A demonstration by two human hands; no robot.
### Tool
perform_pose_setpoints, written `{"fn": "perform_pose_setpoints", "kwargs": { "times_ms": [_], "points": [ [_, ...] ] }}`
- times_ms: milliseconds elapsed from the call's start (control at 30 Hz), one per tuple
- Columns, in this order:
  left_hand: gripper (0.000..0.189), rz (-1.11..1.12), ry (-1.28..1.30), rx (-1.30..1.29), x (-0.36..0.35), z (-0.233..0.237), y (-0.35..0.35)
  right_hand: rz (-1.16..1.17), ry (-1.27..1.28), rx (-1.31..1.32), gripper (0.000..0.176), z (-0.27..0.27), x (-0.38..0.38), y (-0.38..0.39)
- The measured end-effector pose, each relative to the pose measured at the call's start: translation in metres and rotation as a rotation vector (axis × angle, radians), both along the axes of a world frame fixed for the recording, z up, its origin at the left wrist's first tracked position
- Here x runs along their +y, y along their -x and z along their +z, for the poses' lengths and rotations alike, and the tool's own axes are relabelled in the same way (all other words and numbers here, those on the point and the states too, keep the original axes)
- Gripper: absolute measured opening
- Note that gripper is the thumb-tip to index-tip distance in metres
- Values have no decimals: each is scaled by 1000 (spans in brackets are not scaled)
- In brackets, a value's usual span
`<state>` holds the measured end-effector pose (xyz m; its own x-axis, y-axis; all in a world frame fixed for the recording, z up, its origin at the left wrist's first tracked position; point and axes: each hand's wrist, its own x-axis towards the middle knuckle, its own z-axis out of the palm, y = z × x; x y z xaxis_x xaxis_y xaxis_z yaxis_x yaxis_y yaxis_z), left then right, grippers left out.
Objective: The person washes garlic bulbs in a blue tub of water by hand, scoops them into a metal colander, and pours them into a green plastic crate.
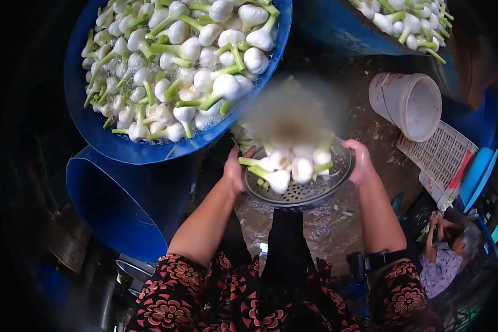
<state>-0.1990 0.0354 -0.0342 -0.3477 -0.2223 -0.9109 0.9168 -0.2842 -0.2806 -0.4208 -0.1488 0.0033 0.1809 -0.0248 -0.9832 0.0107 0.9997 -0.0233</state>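
Between my two hands is a metal colander (pixel 301 193) with round holes, held in front of my body. White garlic bulbs (pixel 279 180) with short green stems lie in it. My left hand (pixel 235 169) grips its left rim, and my right hand (pixel 361 160) is closed around the right rim. A blurred smudge hides the colander's far side and part of the garlic. Up and to the left, close to my left hand, stands a large blue tub (pixel 199 145) full of garlic bulbs in water.
A second blue tub (pixel 337 33) heaped with garlic stands at the upper right. An open blue barrel (pixel 116 205) lies tilted at left. On the right are a white bucket (pixel 406 105), a plastic crate (pixel 437 152) and another person (pixel 445 254). The floor (pixel 332 227) looks wet.
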Motion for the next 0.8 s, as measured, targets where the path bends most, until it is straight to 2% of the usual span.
{"fn": "perform_pose_setpoints", "kwargs": {
  "times_ms": [33,67,100,133,200,233,267,333,367,400,433,467,533,567,600,633,667,733,767,800],
  "points": [
    [67,-122,-186,63,15,-29,10,26,-109,70,32,-23,17,15],
    [67,-185,-299,6,17,-17,17,58,-203,137,32,-48,33,30],
    [65,-145,-266,-8,41,-32,23,99,-189,137,32,-45,51,35],
    [62,-102,-247,-9,67,-49,27,3,-216,28,34,-56,73,57],
    [37,-205,-144,-2,70,-19,20,4,-141,75,38,-11,92,63],
    [33,-203,-116,38,63,-1,14,-4,-105,56,43,-1,95,70],
    [31,-200,-89,71,53,24,4,-7,73,-58,49,30,78,50],
    [35,-440,23,-240,22,89,-3,17,367,-233,68,100,35,4],
    [40,-346,145,-279,19,110,-12,-4,516,-306,65,122,18,-19],
    [39,-494,144,-471,7,133,-25,30,756,-445,58,126,3,-35],
    [39,-394,106,-605,24,122,-42,51,775,-243,50,133,-7,-51],
    [39,-157,231,-692,6,145,-64,-256,650,-371,46,128,-14,-69],
    [41,-21,300,-1039,6,162,-119,149,1013,-20,42,58,-23,-73],
    [42,3,264,-1125,11,158,-149,226,1016,112,40,9,-24,-73],
    [43,30,220,-1213,16,150,-181,522,984,338,40,-42,-18,-69],
    [43,26,192,-1240,21,130,-213,1322,1126,343,44,-127,-10,-52],
    [44,25,162,-1268,27,103,-241,1425,1082,279,49,-147,7,-67],
    [40,-135,-120,-1397,32,45,-282,1320,722,293,57,-99,11,-117],
    [32,-213,-163,-1365,55,8,-312,1260,758,388,60,-116,21,-125],
    [32,-223,-164,-1367,47,10,-304,1197,791,485,63,-138,34,-130]
  ]
}}
